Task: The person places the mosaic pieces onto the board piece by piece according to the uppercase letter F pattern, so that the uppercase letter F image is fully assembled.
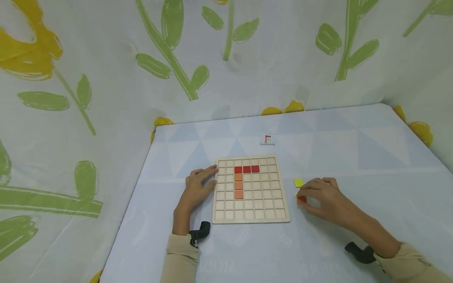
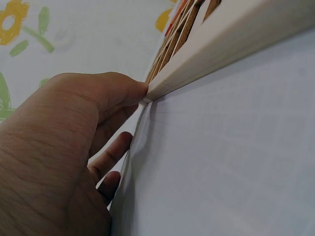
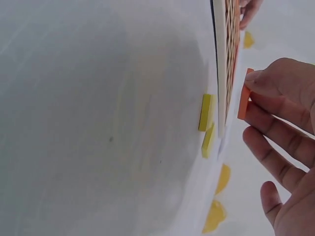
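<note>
Touching the left edge of the grid board [image 1: 229,215], the left hand [image 1: 196,188] has its fingers loosely spread, holding nothing. In the board's recesses, three red tiles [image 1: 247,169] make a row, with three orange tiles [image 1: 238,185] in a column beneath the leftmost one. Beyond its far edge lies a small pattern card [image 1: 267,141]. Right of the board are two yellow tiles [image 1: 298,182] [image 3: 205,112]—one partly hidden in the head view. Just beside them, the right hand [image 1: 326,201] pinches a single orange tile [image 3: 244,96]—it is the nearer hand, and the board lies to its left. The right wrist view shows the held tile edge-on, roughly parallel to the board's edge.
</note>
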Available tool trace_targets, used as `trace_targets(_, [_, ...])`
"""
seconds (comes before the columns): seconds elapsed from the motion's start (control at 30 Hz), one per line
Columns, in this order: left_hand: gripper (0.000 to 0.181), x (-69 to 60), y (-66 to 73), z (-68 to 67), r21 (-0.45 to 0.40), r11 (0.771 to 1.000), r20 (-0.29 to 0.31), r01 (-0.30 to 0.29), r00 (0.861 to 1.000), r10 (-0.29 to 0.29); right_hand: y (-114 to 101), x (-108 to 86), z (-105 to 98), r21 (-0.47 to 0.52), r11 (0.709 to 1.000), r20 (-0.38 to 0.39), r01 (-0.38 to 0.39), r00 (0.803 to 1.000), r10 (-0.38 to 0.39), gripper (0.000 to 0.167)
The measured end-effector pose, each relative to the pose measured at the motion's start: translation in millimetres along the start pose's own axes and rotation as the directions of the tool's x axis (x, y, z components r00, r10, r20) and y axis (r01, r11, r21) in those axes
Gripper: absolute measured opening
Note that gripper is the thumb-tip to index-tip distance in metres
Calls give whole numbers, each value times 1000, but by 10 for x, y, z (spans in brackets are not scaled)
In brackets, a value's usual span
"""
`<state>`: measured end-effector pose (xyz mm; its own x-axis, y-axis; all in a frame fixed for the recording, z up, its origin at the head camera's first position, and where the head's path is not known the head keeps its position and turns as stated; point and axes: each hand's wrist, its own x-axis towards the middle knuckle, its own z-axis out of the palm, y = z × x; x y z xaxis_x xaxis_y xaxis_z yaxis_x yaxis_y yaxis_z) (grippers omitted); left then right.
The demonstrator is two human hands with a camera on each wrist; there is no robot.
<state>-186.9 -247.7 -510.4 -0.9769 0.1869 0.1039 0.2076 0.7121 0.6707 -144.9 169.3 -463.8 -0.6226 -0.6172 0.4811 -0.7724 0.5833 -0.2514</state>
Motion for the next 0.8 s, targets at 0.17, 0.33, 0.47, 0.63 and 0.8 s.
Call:
trace_targets(0.17, [43,3,-6,21,3,1000,5,0,1000,0,-32,64,34,8,1000,3,20,1000,-20,33])
trace_targets(0.33, [43,8,-10,29,4,1000,10,1,1000,-1,-66,117,42,-6,1000,13,22,1000,-22,31])
trace_targets(0.47, [44,12,-14,26,21,1000,8,1,1000,-2,-86,168,59,-10,1000,25,25,999,-24,31])
trace_targets(0.63, [43,13,-19,17,23,1000,-4,2,1000,-2,-111,246,99,0,1000,32,31,999,-31,28])
trace_targets(0.8, [44,4,-2,7,14,1000,-4,1,1000,-1,-164,318,151,22,1000,40,21,999,-22,26])
